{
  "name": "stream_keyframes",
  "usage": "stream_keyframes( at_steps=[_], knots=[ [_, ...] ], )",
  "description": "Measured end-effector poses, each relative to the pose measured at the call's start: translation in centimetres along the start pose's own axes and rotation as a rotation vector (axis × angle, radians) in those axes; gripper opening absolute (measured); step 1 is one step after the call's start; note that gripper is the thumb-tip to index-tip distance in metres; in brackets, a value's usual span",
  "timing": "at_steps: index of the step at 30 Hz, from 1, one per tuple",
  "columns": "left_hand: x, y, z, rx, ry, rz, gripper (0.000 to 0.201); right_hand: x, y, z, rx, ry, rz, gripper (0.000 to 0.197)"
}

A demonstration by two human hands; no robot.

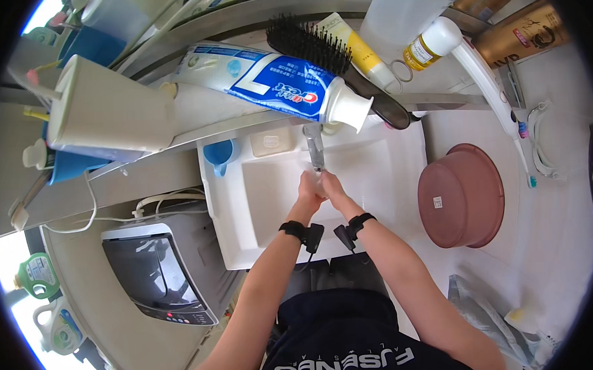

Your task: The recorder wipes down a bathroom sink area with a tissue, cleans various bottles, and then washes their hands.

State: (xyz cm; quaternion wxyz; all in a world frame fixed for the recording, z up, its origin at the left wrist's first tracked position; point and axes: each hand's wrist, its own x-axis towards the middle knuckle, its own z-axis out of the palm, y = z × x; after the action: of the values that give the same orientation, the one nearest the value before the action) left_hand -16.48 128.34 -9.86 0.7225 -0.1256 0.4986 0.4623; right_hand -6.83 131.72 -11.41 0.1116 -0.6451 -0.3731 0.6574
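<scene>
My left hand and my right hand meet under the spout of a metal faucet, over a white sink. They look cupped, palms facing up, with the fingers bent toward each other. A whitish, shiny patch between them looks like water. No solid thing shows in either hand, though the fingers are small in view and partly hide one another. Behind the faucet, on the sink's back ledge, sit a blue cup and a pale soap box.
Above the sink a shelf holds a toothpaste tube, hairbrush, yellow-and-white tube, small yellow bottle and white electric toothbrush. A washing machine stands left. On the right hangs a reddish-brown basin.
</scene>
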Motion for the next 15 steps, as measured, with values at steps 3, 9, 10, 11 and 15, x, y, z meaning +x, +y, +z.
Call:
stream_keyframes(
  at_steps=[3, 9, 10, 11, 15],
  knots=[
    [6.2, -3.9, 0.0, 0.094, 0.134, 0.030, 0.035, 0.3, 2.4, -1.8, -0.085, 0.249, -0.262, 0.047],
    [2.7, -2.5, 3.7, 0.470, 0.348, 0.370, 0.042, 0.5, 2.4, -4.1, 0.843, -0.120, 0.251, 0.030],
    [2.2, -2.2, 3.7, 0.476, 0.342, 0.369, 0.042, 0.7, 2.3, -4.1, 0.849, -0.115, 0.247, 0.030],
    [1.8, -1.9, 3.9, 0.598, 0.325, 0.389, 0.044, 0.9, 2.3, -3.7, 0.892, -0.268, 0.231, 0.031],
    [-0.8, -0.6, 3.5, 1.375, 0.336, 0.615, 0.040, 0.8, 0.6, -0.8, 1.102, -0.323, 0.119, 0.034]
  ],
)
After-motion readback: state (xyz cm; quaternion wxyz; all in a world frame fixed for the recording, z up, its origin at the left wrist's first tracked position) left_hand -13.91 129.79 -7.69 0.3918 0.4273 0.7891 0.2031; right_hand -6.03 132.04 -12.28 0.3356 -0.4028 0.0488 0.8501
